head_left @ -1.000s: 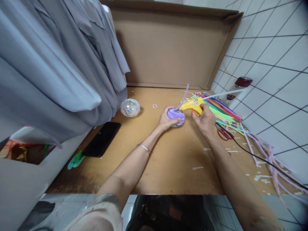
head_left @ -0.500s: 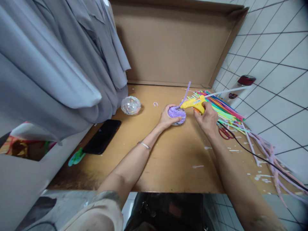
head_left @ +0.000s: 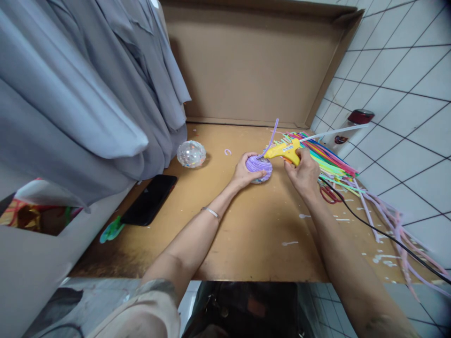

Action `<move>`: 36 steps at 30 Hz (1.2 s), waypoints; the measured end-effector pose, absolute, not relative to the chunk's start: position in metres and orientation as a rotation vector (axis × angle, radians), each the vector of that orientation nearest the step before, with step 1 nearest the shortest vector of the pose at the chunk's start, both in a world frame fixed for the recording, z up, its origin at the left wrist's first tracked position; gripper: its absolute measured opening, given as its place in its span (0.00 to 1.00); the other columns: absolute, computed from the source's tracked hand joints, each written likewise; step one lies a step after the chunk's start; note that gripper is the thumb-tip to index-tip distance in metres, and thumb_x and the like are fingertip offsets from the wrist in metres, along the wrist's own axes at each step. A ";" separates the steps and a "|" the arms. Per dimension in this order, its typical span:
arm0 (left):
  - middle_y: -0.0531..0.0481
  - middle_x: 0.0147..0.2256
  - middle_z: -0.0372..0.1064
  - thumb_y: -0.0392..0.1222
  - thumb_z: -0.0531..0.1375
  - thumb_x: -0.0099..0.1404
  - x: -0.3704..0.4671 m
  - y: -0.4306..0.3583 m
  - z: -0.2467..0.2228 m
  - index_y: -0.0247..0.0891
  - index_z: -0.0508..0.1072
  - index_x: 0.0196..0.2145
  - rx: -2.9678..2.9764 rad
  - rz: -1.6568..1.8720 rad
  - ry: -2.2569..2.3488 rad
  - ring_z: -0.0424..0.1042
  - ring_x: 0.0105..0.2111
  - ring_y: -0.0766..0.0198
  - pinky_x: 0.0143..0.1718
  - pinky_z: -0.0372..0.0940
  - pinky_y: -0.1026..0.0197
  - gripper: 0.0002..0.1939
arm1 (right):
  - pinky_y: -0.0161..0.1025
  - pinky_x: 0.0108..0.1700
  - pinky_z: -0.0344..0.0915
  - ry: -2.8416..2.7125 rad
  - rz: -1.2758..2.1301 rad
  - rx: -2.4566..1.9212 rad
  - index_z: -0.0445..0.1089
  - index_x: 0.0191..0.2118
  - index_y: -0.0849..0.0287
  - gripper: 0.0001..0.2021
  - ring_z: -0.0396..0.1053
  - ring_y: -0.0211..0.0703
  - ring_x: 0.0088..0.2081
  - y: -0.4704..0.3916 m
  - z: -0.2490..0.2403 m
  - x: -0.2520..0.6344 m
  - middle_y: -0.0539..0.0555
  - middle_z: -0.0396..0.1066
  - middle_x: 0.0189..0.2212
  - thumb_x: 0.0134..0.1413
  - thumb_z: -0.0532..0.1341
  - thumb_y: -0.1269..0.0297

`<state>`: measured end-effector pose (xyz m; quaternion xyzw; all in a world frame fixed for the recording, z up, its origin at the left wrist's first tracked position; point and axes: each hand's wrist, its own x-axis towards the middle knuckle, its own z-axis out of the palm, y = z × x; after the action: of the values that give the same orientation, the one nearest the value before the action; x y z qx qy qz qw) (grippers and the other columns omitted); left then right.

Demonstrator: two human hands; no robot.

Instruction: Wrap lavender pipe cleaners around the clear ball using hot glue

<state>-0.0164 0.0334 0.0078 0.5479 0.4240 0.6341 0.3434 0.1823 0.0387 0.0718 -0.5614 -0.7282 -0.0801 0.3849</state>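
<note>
My left hand [head_left: 245, 171] is closed round the side of a ball [head_left: 260, 168] wrapped in purple pipe cleaner. A loose end of the purple pipe cleaner [head_left: 273, 135] sticks up from the top of the ball. In my right hand [head_left: 303, 172] is a yellow hot glue gun [head_left: 284, 151], its nozzle at the top of the ball by the base of that loose end. A long pale glue stick [head_left: 334, 133] juts from the gun's back. Whether the nozzle touches the ball I cannot tell.
A clear round ball [head_left: 191, 154] and a black phone [head_left: 150, 200] lie on the left. Colourful pipe cleaners [head_left: 327, 157], red-handled scissors [head_left: 330, 193] and a black cord [head_left: 369, 222] are on the right. Cardboard [head_left: 246, 65] stands behind; a grey curtain [head_left: 88, 103] hangs left.
</note>
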 end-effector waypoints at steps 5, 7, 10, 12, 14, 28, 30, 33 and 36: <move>0.47 0.47 0.73 0.41 0.75 0.41 -0.017 0.034 0.008 0.39 0.69 0.50 1.420 1.635 1.117 0.74 0.45 0.58 0.51 0.69 0.55 0.37 | 0.42 0.34 0.58 -1.832 -0.167 -1.486 0.66 0.45 0.56 0.18 0.70 0.55 0.36 0.040 0.073 0.181 0.58 0.74 0.35 0.50 0.58 0.53; 0.46 0.47 0.73 0.41 0.75 0.41 -0.017 0.034 0.008 0.39 0.69 0.49 1.418 1.630 1.118 0.74 0.45 0.58 0.51 0.69 0.55 0.37 | 0.42 0.34 0.57 -1.827 -0.136 -1.533 0.66 0.44 0.56 0.19 0.69 0.54 0.34 0.040 0.074 0.180 0.57 0.73 0.33 0.49 0.59 0.52; 0.46 0.47 0.72 0.41 0.75 0.42 -0.018 0.034 0.008 0.39 0.69 0.49 1.425 1.637 1.102 0.73 0.46 0.58 0.52 0.68 0.55 0.36 | 0.41 0.34 0.57 -1.815 -0.075 -1.605 0.65 0.43 0.56 0.19 0.67 0.52 0.32 0.042 0.073 0.179 0.56 0.71 0.31 0.47 0.60 0.51; 0.47 0.48 0.72 0.41 0.74 0.42 -0.018 0.035 0.007 0.40 0.69 0.49 1.425 1.643 1.104 0.73 0.46 0.58 0.53 0.68 0.55 0.36 | 0.41 0.33 0.57 -1.799 -0.027 -1.625 0.65 0.41 0.55 0.18 0.66 0.50 0.31 0.045 0.071 0.179 0.54 0.70 0.30 0.46 0.61 0.50; 0.47 0.47 0.72 0.41 0.74 0.42 -0.018 0.034 0.008 0.40 0.69 0.49 1.421 1.644 1.117 0.73 0.46 0.57 0.53 0.68 0.55 0.36 | 0.40 0.33 0.57 -1.766 0.015 -1.610 0.64 0.38 0.54 0.17 0.65 0.49 0.30 0.050 0.067 0.180 0.52 0.69 0.28 0.44 0.61 0.49; 0.47 0.47 0.72 0.43 0.74 0.41 -0.019 0.028 0.012 0.40 0.69 0.48 1.471 1.624 1.123 0.73 0.48 0.55 0.54 0.66 0.54 0.36 | 0.53 0.41 0.69 -1.595 0.096 -2.034 0.70 0.45 0.63 0.22 0.75 0.66 0.43 0.069 0.044 0.207 0.71 0.76 0.40 0.48 0.63 0.51; 0.47 0.48 0.72 0.43 0.74 0.41 -0.018 0.028 0.010 0.40 0.69 0.49 1.496 1.619 1.108 0.72 0.49 0.54 0.55 0.66 0.54 0.36 | 0.55 0.43 0.69 -1.621 0.105 -2.128 0.70 0.48 0.66 0.23 0.75 0.69 0.45 0.068 0.040 0.208 0.75 0.75 0.42 0.50 0.63 0.54; 0.45 0.50 0.71 0.43 0.75 0.40 -0.016 0.028 0.009 0.40 0.69 0.49 1.549 1.612 1.083 0.72 0.51 0.53 0.57 0.65 0.53 0.37 | 0.55 0.46 0.69 -1.680 0.080 -2.169 0.68 0.53 0.70 0.26 0.74 0.70 0.49 0.066 0.036 0.206 0.77 0.74 0.47 0.52 0.63 0.56; 0.44 0.51 0.70 0.43 0.75 0.41 -0.015 0.027 0.010 0.39 0.69 0.49 1.588 1.616 1.065 0.71 0.53 0.52 0.59 0.64 0.52 0.37 | 0.53 0.49 0.68 -1.752 0.020 -2.144 0.66 0.55 0.73 0.28 0.72 0.69 0.52 0.064 0.035 0.205 0.77 0.72 0.51 0.54 0.62 0.56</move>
<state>-0.0146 0.0269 0.0098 0.6023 0.4039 0.6130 0.3136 0.2050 0.0636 0.0351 -0.7610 -0.6218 0.0069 0.1853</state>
